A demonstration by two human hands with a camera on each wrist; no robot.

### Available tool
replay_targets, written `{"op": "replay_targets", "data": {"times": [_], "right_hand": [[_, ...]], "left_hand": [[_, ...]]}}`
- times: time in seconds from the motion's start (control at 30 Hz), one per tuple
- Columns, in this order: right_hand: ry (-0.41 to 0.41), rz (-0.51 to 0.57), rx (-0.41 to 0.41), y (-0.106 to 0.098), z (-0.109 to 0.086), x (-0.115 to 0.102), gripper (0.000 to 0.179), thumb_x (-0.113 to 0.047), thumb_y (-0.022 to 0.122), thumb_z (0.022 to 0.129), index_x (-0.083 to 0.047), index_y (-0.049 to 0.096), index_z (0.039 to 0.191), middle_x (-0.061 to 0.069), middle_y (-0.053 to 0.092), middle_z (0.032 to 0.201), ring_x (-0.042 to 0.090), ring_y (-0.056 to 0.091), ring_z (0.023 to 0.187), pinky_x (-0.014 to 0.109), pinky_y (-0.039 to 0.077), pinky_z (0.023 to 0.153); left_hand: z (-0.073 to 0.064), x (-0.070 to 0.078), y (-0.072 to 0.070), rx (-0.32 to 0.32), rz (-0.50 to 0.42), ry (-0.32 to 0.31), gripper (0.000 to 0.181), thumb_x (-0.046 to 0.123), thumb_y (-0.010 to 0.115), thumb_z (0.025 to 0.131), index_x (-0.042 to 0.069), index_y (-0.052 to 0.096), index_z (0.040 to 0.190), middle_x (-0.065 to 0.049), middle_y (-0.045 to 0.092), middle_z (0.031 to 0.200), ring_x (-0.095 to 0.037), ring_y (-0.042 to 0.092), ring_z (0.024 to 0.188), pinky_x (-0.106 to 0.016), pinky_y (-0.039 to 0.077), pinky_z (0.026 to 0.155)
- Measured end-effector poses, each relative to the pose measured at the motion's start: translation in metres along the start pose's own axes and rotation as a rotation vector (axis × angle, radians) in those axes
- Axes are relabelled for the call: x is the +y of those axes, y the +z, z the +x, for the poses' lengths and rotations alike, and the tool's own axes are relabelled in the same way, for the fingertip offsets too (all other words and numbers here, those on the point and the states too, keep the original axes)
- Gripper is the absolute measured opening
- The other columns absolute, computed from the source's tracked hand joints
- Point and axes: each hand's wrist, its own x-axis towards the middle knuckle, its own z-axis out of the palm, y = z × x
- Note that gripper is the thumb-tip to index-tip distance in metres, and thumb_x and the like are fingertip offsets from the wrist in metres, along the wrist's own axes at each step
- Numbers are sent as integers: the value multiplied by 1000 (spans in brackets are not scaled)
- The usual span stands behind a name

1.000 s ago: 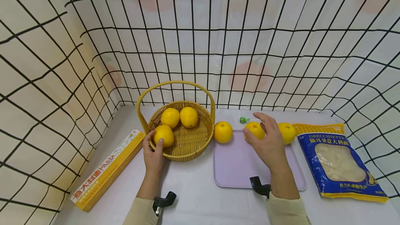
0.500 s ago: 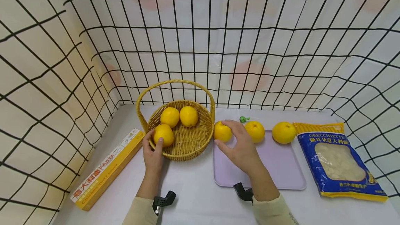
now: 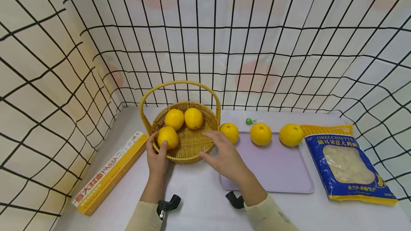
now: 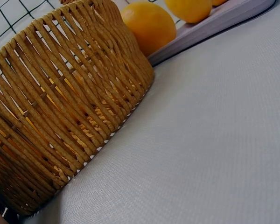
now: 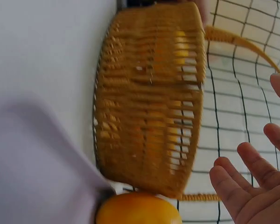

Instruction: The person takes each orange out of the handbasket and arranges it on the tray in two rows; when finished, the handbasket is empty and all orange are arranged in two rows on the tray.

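A wicker basket (image 3: 196, 147) with a tall arched handle holds three oranges; the nearest orange (image 3: 167, 138) sits at its left front. My left hand (image 3: 157, 161) grips the rim there, its thumb overlapping that orange in the head view. In the left wrist view the basket's woven side (image 4: 70, 98) fills the left part. Over the basket's right front rim is my right hand (image 3: 226, 158), fingers spread, holding nothing. Its spread fingers also show in the right wrist view, beside the wicker basket (image 5: 149, 98). Three more oranges line the back of a lilac tray (image 3: 273, 174): left (image 3: 229, 132), middle (image 3: 260, 134), right (image 3: 291, 134).
A long pasta box (image 3: 110, 174) lies slanted left of the basket. To the tray's right lies a blue and yellow orecchiette bag (image 3: 348, 167). A small green item (image 3: 249, 121) lies behind the tray. Black netting (image 3: 224, 45) over white cloth encloses the back and sides.
My right hand has moved left, from over the tray's middle orange past the left one to the basket, holding nothing. The left hand, basket and oranges have stayed put.
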Motion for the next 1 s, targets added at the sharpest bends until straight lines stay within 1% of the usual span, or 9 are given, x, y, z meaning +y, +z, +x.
{"op": "replay_targets", "data": {"times": [0.23, 0.4, 0.53, 0.77, 0.9, 1.0], "right_hand": [[-19, -42, -47, 18, 20, -10, 60, -39, 75, 92, -26, 53, 147, -5, 48, 152, 21, 48, 141, 50, 43, 115], [-48, -107, -76, 28, 41, -15, 60, -41, 73, 93, -24, 52, 148, -2, 49, 151, 22, 51, 139, 48, 44, 114], [-60, -155, -132, 35, 59, -21, 62, -41, 71, 95, -23, 49, 150, 2, 48, 153, 25, 51, 138, 49, 45, 114], [-42, -193, -228, 54, 88, -31, 63, -42, 67, 98, -21, 45, 153, 3, 50, 153, 25, 52, 139, 49, 45, 113], [-7, -211, -258, 65, 99, -30, 65, -42, 67, 97, -22, 43, 155, 5, 50, 154, 25, 52, 139, 48, 45, 113], [10, -208, -280, 72, 105, -26, 67, -42, 68, 97, -23, 41, 156, 6, 51, 153, 25, 53, 137, 47, 46, 113]], "left_hand": [[1, -1, 0, 0, -15, 10, 50, 17, 56, 102, 13, 41, 149, -7, 36, 159, -29, 32, 150, -52, 26, 124], [2, -2, 0, 0, -11, 5, 50, 17, 57, 102, 14, 41, 150, -7, 38, 158, -28, 34, 148, -51, 27, 123], [1, -1, 0, -5, -12, 3, 52, 17, 56, 102, 13, 40, 150, -7, 37, 159, -29, 34, 148, -53, 28, 123], [3, 1, -3, 0, -13, 15, 51, 18, 57, 102, 13, 40, 150, -6, 37, 158, -28, 34, 148, -52, 28, 123], [4, -1, -3, 7, -1, 23, 49, 17, 58, 102, 14, 42, 148, -6, 39, 157, -26, 34, 148, -49, 26, 124], [4, -1, -2, 5, 8, 16, 49, 17, 58, 102, 14, 43, 148, -7, 39, 157, -25, 34, 149, -49, 26, 125]]}}
